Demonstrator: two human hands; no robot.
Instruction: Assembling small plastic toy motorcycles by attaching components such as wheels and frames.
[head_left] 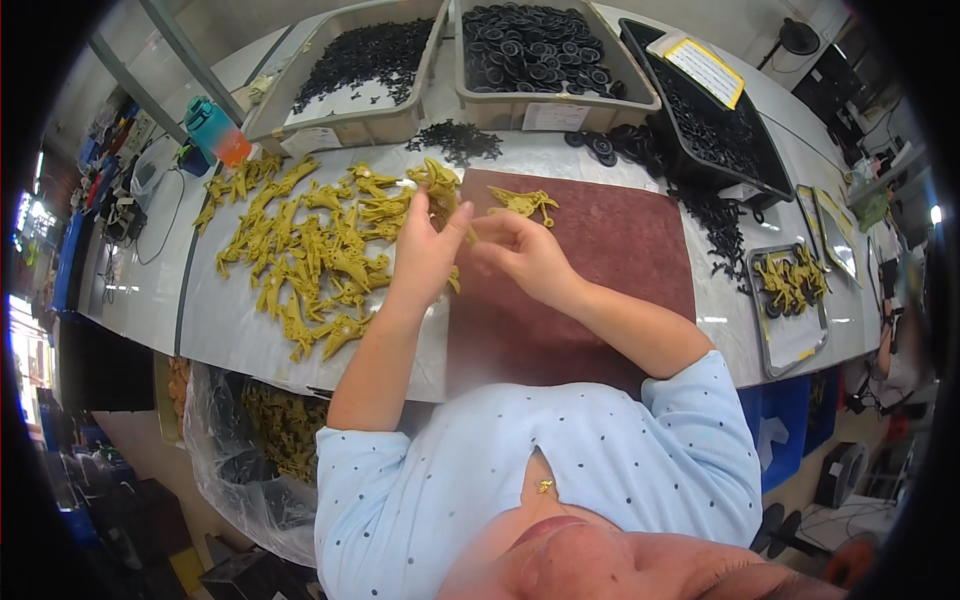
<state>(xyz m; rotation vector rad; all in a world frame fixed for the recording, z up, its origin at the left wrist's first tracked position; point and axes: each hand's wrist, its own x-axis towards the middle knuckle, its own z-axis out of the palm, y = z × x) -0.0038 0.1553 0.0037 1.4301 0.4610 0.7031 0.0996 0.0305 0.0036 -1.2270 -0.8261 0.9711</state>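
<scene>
My left hand (428, 240) is closed on a mustard-yellow plastic part (437, 176), raised at the left edge of a dark red mat (610, 260). My right hand (530, 258) meets it from the right, thumb and fingertips pinched together by the left thumb; a sliver of yellow shows there, but what exactly they grip is partly hidden. Beyond my right hand, a similar yellow part (522, 202) with a long pointed shape lies on the mat. To the left spreads a loose pile of the same yellow parts (300, 250).
At the back stand grey bins of small black pieces (370, 60) and black wheels (535, 45). A black bin (720, 130) is at right, with black bits spilled beside it. A metal tray (770, 345) holds yellow parts. A bottle (215, 130) stands far left; a plastic-lined container (220, 440) sits below.
</scene>
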